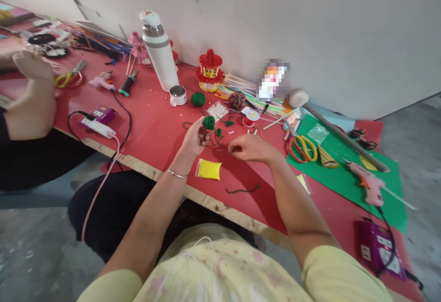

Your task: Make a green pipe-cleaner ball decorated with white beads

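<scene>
My left hand [195, 139] is raised above the red table, its fingers closed around a small bundle of dark green yarn [208, 122]. A thin strand trails from it toward my right hand [251, 148], whose fingers are pinched together at the strand's end. Beneath my left wrist lies a packet of yellow material [209, 170]. Small green yarn pieces [218, 132] and a bag of white beads [217, 111] are just beyond my hands. A loose length of dark yarn [242, 189] rests nearer to me. Behind stands a ball of green yarn [198, 99].
At the right, scissors [303, 148] and a pink glue gun [367, 183] lie on a green sheet [389, 201]. Toward the wall stand a white thermos [160, 56], its cup [178, 95] and a red pagoda-like model [210, 70]. Another person's arm [32, 104] rests at the left.
</scene>
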`<state>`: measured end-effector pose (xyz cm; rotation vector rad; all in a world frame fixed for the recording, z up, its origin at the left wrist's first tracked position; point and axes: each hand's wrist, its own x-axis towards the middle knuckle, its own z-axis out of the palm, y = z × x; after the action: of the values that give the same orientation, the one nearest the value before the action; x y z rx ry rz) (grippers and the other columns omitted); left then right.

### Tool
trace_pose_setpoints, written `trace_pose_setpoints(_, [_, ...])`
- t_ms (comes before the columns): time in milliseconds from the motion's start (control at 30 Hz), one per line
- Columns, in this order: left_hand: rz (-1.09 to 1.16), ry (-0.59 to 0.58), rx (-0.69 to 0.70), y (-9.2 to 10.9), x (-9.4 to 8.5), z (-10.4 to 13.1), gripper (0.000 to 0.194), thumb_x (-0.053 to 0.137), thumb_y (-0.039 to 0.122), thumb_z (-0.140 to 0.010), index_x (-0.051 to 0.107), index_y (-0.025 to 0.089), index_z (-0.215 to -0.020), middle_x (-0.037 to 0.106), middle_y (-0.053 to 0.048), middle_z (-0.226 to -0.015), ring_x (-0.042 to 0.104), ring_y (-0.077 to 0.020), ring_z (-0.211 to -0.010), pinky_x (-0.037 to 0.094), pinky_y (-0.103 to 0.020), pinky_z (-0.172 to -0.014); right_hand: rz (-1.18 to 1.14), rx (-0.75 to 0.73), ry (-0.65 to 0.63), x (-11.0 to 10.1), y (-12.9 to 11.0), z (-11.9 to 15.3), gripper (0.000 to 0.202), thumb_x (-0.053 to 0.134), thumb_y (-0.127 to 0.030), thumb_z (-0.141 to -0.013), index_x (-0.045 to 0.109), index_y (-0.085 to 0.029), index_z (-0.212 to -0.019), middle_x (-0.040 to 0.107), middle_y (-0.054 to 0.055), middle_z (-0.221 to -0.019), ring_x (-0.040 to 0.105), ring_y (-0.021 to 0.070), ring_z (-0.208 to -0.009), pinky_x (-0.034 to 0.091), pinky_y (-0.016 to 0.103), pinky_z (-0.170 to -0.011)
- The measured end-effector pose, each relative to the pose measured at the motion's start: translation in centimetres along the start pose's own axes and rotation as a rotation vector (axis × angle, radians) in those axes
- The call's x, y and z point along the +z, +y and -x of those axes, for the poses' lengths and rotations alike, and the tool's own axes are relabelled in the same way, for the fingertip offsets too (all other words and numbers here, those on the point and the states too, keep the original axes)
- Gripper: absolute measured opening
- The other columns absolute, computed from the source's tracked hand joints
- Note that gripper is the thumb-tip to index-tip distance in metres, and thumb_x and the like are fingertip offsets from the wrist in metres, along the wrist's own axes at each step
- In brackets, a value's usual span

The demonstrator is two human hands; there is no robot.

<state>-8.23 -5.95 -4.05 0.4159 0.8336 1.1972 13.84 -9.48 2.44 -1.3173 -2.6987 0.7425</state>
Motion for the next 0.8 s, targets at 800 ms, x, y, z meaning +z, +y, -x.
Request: trace_pose_setpoints(800, [0.0, -0.164, -0.024, 0.0, -0.2, 0.5, 0.027, 0.067, 0.029, -0.089, 0.07, 0.015, -0.112, 0.072, -0.002, -0.075, 0.069, -0.0118, -0.059, 0.044, -0.019, -0.043, -0.126, -0.048, 0.413, 0.1, 0.3, -0.5, 0.025, 0.059, -0.019, -0.09, 0.081, -0.018, -0.101, 0.079, 0.008, -0.099, 0.069, 0.0181, -0.087, 0.048, 0.028, -0.081])
